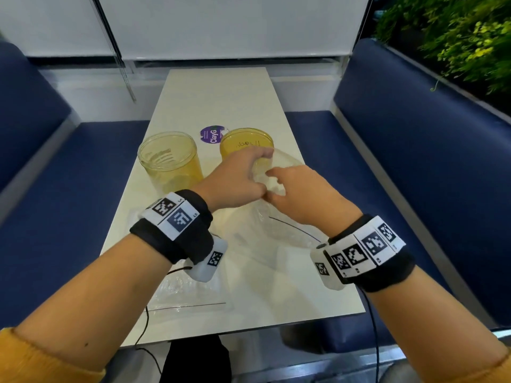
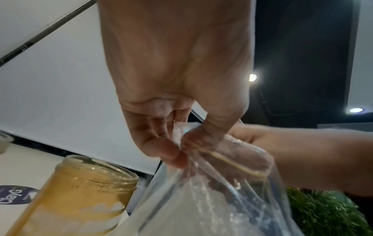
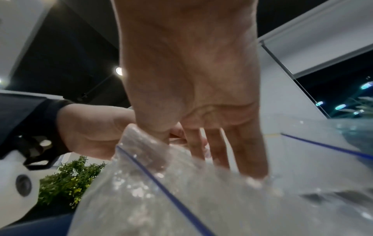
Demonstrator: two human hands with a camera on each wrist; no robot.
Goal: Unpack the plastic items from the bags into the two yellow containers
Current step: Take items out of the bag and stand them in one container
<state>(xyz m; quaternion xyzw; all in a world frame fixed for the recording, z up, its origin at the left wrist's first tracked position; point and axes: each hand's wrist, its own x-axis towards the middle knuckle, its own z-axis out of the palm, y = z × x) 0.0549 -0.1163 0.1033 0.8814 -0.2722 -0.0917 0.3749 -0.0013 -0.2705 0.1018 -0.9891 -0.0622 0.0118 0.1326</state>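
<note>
Two yellow see-through containers stand open on the white table [image 1: 221,92]: the left container [image 1: 168,158] and the right container [image 1: 246,143], also the right container [image 2: 86,191], which has white plastic pieces at its bottom. A clear zip bag [image 1: 279,228] lies just in front of the right one. My left hand [image 1: 250,172] pinches the rim of the bag [image 2: 222,199] between thumb and fingers [image 2: 173,153]. My right hand [image 1: 279,186] reaches into the bag's mouth [image 3: 181,183] with straight fingers [image 3: 220,151]. Its fingertips are hidden behind the plastic.
A second clear bag [image 1: 190,294] lies flat at the table's near left edge. A purple round sticker [image 1: 212,134] sits between the containers. Blue bench seats [image 1: 401,161] flank the table, and green plants [image 1: 456,37] stand at the right.
</note>
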